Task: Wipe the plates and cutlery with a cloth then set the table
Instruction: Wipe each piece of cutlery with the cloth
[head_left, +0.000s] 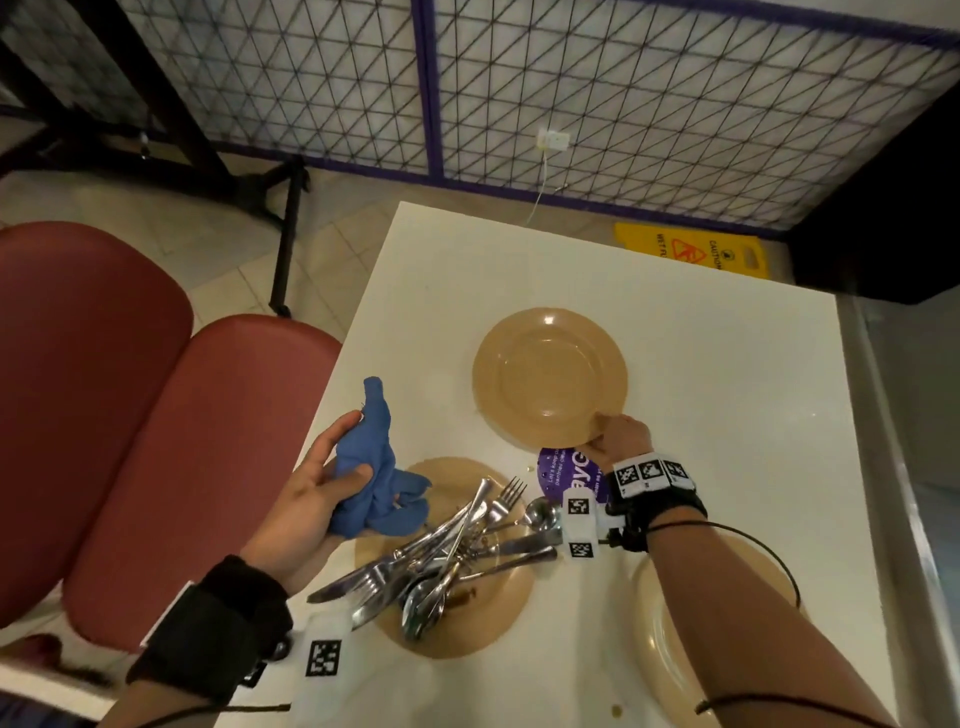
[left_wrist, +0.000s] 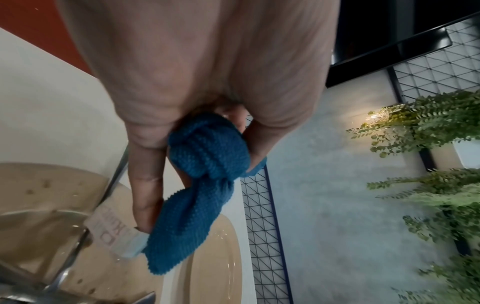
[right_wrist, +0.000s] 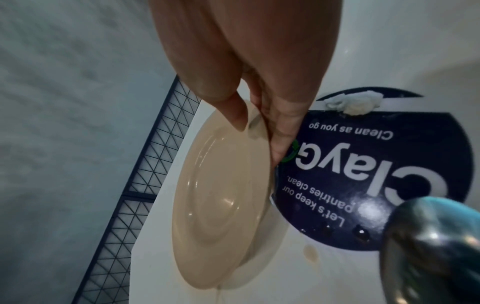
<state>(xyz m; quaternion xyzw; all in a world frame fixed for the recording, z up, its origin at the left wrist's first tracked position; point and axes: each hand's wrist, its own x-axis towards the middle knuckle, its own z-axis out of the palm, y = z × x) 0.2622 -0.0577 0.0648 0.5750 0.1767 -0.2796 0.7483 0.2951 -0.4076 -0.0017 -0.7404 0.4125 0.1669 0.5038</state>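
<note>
Glossy tan round plate (head_left: 549, 375) mid-surface, near rim pinched in right hand (head_left: 621, 439) grip, knitted blue cloth (head_left: 375, 462) bunched in left hand (head_left: 311, 493) grip at the white surface's (head_left: 727, 415) left edge, bare room toward far corners.

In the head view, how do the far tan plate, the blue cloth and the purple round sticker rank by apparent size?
1. far tan plate, largest
2. blue cloth, nearer the camera, so less sure
3. purple round sticker, smallest, partly hidden
</note>
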